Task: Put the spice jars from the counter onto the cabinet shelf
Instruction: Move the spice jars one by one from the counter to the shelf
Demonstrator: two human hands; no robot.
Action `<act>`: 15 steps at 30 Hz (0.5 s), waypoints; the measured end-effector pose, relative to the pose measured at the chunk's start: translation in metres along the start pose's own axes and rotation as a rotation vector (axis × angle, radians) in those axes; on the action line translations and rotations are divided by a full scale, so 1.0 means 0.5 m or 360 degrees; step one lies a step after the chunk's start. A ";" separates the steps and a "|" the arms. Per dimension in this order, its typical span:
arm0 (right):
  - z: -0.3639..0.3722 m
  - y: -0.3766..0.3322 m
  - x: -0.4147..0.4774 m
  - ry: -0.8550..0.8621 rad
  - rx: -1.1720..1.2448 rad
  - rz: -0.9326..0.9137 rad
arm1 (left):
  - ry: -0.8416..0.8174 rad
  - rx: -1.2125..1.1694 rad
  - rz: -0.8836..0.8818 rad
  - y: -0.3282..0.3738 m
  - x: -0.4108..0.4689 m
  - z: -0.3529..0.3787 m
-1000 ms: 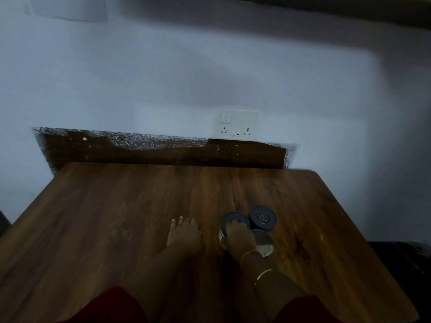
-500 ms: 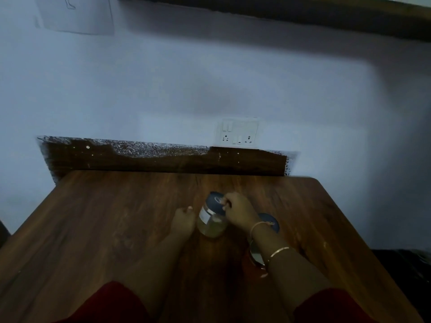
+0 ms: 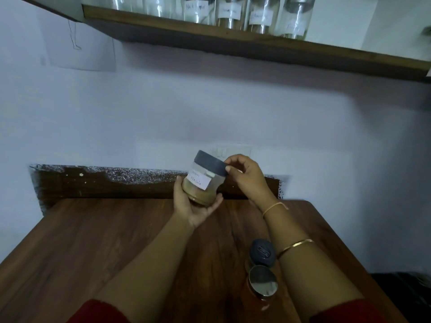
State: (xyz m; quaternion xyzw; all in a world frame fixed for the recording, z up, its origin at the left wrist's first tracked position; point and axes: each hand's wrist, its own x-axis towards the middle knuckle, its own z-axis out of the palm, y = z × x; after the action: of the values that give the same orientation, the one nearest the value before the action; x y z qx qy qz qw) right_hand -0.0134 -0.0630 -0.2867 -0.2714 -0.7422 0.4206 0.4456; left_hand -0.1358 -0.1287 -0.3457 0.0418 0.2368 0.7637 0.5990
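I hold a clear spice jar (image 3: pixel 202 183) with a dark blue-grey lid, a white label and tan powder, tilted in the air above the wooden counter (image 3: pixel 93 248). My left hand (image 3: pixel 191 206) cups its base from below. My right hand (image 3: pixel 245 177) pinches the lid's right edge. Two more jars stand on the counter beside my right forearm: one with a dark lid (image 3: pixel 261 252), one with a shiny metal lid (image 3: pixel 263 282). The wooden shelf (image 3: pixel 256 46) runs across the top, with several labelled glass jars (image 3: pixel 229 12) on it.
A white wall rises behind the counter, with a socket plate (image 3: pixel 235 149) partly hidden by the jar and my right hand. A dark backsplash strip (image 3: pixel 105 185) lines the counter's far edge. A sheet of paper (image 3: pixel 79 45) hangs at upper left.
The jar rose off the counter and is higher now. My left hand moved from beside it to under its base. My view tilted up, bringing the shelf and its jars into sight.
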 end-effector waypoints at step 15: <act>-0.002 -0.085 0.054 0.0389 0.1078 0.0062 | -0.0078 0.0086 0.0603 -0.047 -0.069 0.202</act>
State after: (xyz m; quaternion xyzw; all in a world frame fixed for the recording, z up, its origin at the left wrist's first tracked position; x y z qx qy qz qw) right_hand -0.0258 -0.0630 -0.2381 -0.1706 -0.4967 0.6155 0.5876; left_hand -0.0703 -0.1255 -0.2585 0.1203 0.2306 0.8550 0.4488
